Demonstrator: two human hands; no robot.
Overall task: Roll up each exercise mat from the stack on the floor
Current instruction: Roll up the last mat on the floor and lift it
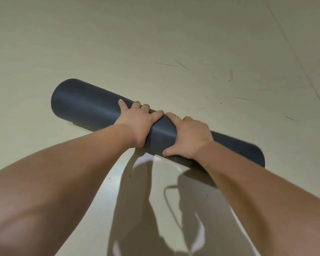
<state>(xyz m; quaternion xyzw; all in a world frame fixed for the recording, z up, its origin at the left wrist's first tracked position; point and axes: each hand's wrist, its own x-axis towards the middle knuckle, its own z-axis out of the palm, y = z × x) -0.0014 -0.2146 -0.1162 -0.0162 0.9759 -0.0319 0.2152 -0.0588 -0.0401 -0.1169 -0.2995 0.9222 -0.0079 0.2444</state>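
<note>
A dark grey exercise mat [85, 106] lies fully rolled into a thick cylinder on the pale floor, running from upper left to lower right. My left hand [139, 121] grips the roll near its middle, fingers wrapped over the top. My right hand [188, 135] grips it right beside the left, thumb on the near side and fingers over the far side. Both bare forearms reach in from the bottom corners. No flat stack of mats is in view.
The beige floor [192, 43] spreads all around the roll, marked with thin scratches at the right. A floor seam [303, 71] runs diagonally at the far right. Shadows of my arms fall on the floor below the roll.
</note>
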